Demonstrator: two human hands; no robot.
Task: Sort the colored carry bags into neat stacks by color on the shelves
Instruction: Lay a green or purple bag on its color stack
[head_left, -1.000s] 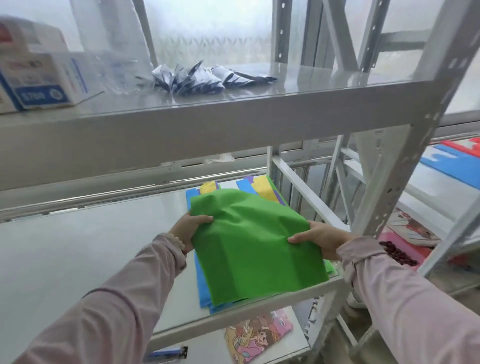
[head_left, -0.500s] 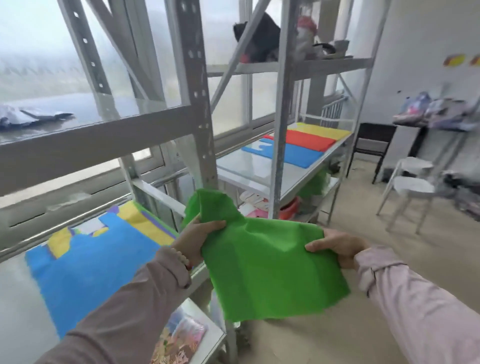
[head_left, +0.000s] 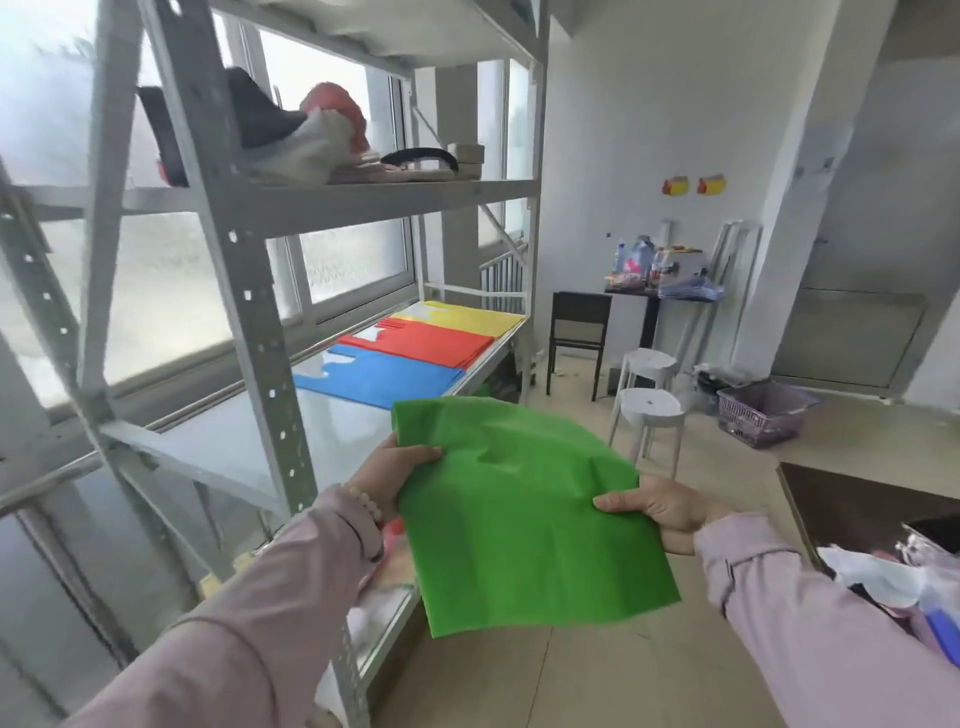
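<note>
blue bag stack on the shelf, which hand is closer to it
Left. The left hand grips the green bag just below the blue bag stack; the right hand holds the bag's opposite edge, farther away.

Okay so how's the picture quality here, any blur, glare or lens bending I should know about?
Head view: bright windows wash out the left side; the shelf uprights bow from wide-angle distortion; the green bag between left hand and right hand is fairly sharp, its lower edge slightly soft; the blue stack reads clearly.

The held bag was plain green; on the grey shelf lay blue, red and yellow stacks.
</note>
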